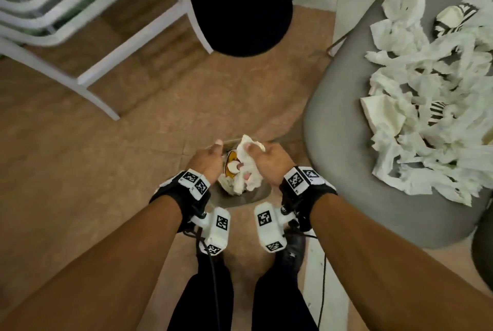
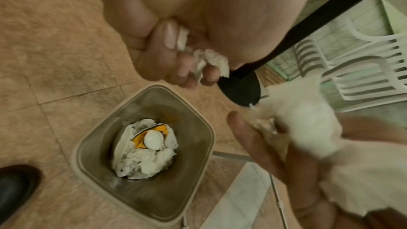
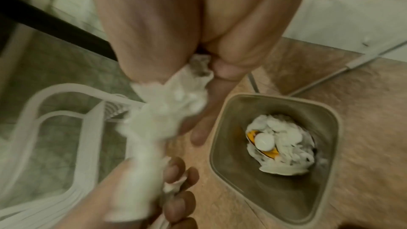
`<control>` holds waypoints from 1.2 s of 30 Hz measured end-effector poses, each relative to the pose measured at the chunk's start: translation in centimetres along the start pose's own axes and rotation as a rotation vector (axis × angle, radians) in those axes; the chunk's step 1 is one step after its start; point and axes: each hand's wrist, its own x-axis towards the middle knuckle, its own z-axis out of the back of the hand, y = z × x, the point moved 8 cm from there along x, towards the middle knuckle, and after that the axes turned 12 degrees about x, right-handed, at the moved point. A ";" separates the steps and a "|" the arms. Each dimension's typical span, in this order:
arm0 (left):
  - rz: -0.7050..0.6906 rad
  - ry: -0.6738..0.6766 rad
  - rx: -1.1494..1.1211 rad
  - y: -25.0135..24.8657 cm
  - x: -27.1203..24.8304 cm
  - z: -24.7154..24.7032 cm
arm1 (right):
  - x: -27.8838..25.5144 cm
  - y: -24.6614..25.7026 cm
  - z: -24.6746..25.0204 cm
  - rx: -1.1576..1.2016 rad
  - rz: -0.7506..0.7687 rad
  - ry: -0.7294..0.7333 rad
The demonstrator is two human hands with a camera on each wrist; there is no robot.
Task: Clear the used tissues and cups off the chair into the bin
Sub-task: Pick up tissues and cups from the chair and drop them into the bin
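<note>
**While both hands hover over the bin, a loose wad could still miss it**

Because the person stands right over the bin (image 2: pixel 141 147), the drop looks easy, but it is not safe yet. The left hand (image 1: pixel 206 161) has its fingers curled round a small scrap of tissue (image 2: pixel 207 60), pinched against the palm. The right hand (image 1: pixel 269 161) grips a bigger, ragged wad of tissue (image 1: pixel 246 163), fingers wrapped partly round it with loose ends hanging free. In the head view both sit above the bin's mouth, though from the wrist views the right hand's wad seems nearer the rim than the middle; I cannot say for sure.

My worry is the light paper. Let go unevenly, it may drift or catch the rim and land on the tiled floor (image 1: pixel 93 170). A torn strand might also cling to the fingers.

Inside the bin lie crumpled tissues and a yellow cup (image 2: pixel 152 137), so it is filling; later loads may pile high and spill.

Plenty remains: the grey chair (image 1: pixel 344 170) to the right carries a heap of tissues (image 1: pixel 432 90) with striped cups (image 1: pixel 453 19) half buried, which could roll off when the heap is disturbed.
</note>
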 end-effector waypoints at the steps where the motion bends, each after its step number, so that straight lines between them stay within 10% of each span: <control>1: -0.016 0.003 0.030 0.9 0.8 -0.3 | 0.7 -1.4 -1.5 0.018 -0.033 0.027; 9: -0.140 -0.218 0.144 2.8 4.0 -2.0 | 4.9 -6.3 -3.6 -0.159 -0.177 -0.109; 18: -0.079 0.170 0.001 3.5 7.6 -7.8 | 8.8 -11.2 -5.6 0.376 -0.400 -0.018; 24: -0.062 0.057 -0.103 3.5 10.4 -5.8 | 5.4 -8.1 -2.4 0.250 -0.318 0.084; 29: -0.312 -0.070 0.082 -9.2 2.2 -1.1 | 0.3 -2.4 2.1 0.024 -0.133 0.165; 36: -0.723 -0.178 0.334 -28.9 -7.2 -4.7 | -6.7 4.7 14.1 0.320 0.034 0.254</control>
